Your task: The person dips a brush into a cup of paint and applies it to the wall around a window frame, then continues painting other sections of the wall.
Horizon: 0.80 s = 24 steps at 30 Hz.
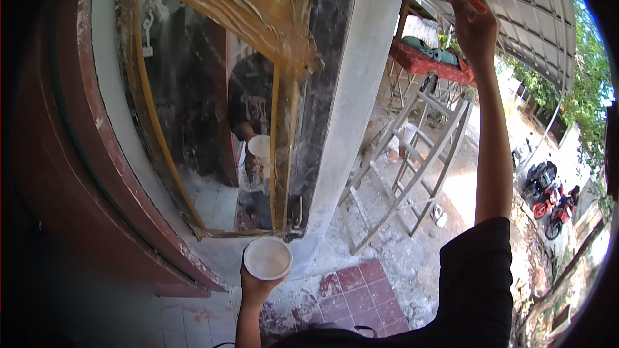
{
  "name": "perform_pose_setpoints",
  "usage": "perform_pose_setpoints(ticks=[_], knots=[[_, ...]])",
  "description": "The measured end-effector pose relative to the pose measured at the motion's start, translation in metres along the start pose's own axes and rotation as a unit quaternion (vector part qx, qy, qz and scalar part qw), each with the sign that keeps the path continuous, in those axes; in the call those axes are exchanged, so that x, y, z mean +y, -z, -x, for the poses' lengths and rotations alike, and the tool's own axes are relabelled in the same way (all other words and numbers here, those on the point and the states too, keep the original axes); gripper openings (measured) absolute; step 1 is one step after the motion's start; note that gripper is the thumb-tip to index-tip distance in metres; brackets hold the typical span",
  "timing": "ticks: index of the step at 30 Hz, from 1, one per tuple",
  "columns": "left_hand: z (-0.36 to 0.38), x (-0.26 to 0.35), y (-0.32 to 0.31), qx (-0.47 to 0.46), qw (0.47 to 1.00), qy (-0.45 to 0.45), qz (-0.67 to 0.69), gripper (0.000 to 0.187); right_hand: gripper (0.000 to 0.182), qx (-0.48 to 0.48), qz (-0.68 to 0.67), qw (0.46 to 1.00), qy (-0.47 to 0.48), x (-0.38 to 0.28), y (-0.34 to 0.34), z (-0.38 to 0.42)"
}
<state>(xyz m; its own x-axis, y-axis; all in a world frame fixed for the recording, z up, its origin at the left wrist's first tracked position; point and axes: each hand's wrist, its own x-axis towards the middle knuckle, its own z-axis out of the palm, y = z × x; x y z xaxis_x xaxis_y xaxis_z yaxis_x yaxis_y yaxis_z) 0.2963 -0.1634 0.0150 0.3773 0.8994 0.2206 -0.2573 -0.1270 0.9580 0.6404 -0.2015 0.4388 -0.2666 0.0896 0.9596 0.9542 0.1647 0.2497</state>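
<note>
My left hand is closed around a white bowl from below, near the lower edge of the window. The inside of the bowl is coated with pale, plaster-like paste. High at the upper right, my right hand is raised with its fingers curled around a small red-orange object; most of it is hidden, so its kind does not show. In front of me, the dark window glass reflects a person with a white bowl. Wrinkled brown masking covers the top of the glass and its edges.
A metal stepladder stands on the dusty ground beyond the grey wall edge. Behind it is a table with a red cover. Motorcycles are parked at far right, under a metal roof. Red tiles lie below, spattered white.
</note>
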Motion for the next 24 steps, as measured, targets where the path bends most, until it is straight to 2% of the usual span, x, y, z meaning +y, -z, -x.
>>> perform_pose_setpoints(ticks=[1,3,4,5,7,8,9,10,11,14,16,24], knots=[[0.005,-0.012,0.006,0.015,0.999,0.027,0.014,0.073,0.019,-0.009,-0.066,0.998,-0.013,0.007,-0.009,0.025],[0.012,-0.003,0.012,0.014,0.998,0.057,-0.022,0.068,0.021,-0.039,-0.035,0.998,-0.027,-0.015,-0.010,0.075],[0.016,-0.005,0.017,0.031,0.998,0.058,-0.008,0.066,0.015,0.012,0.040,0.996,-0.075,-0.042,-0.018,0.100],[0.020,-0.004,0.021,0.046,0.997,0.069,-0.004,0.064,0.015,-0.014,0.039,0.994,-0.105,-0.057,-0.011,0.120],[0.027,-0.017,0.037,0.060,0.995,0.054,-0.050,0.062,0.018,-0.137,0.051,0.988,0.042,-0.083,0.000,0.159],[0.030,-0.015,0.039,0.076,0.994,0.049,-0.056,0.060,0.021,-0.136,0.048,0.985,0.093,-0.079,0.001,0.175],[0.032,-0.015,0.045,0.080,0.993,0.070,-0.045,0.060,0.018,-0.131,0.051,0.989,0.041,-0.075,0.010,0.186],[0.036,-0.017,0.050,0.086,0.991,0.094,-0.033,0.059,0.015,-0.131,0.055,0.990,-0.011,-0.075,0.017,0.191],[0.039,-0.016,0.054,0.090,0.990,0.094,-0.048,0.060,0.015,-0.104,0.037,0.994,-0.021,-0.090,0.022,0.178],[0.048,-0.019,0.068,0.100,0.984,0.107,-0.102,0.062,0.015,-0.143,0.037,0.987,-0.056,-0.084,0.021,0.205],[0.055,-0.026,0.076,0.114,0.984,0.086,-0.104,0.066,0.016,-0.147,0.046,0.987,-0.048,-0.071,0.016,0.213],[0.079,-0.035,0.091,0.119,0.979,0.107,-0.130,0.072,0.020,-0.130,0.079,0.987,0.054,-0.028,-0.009,0.225]])
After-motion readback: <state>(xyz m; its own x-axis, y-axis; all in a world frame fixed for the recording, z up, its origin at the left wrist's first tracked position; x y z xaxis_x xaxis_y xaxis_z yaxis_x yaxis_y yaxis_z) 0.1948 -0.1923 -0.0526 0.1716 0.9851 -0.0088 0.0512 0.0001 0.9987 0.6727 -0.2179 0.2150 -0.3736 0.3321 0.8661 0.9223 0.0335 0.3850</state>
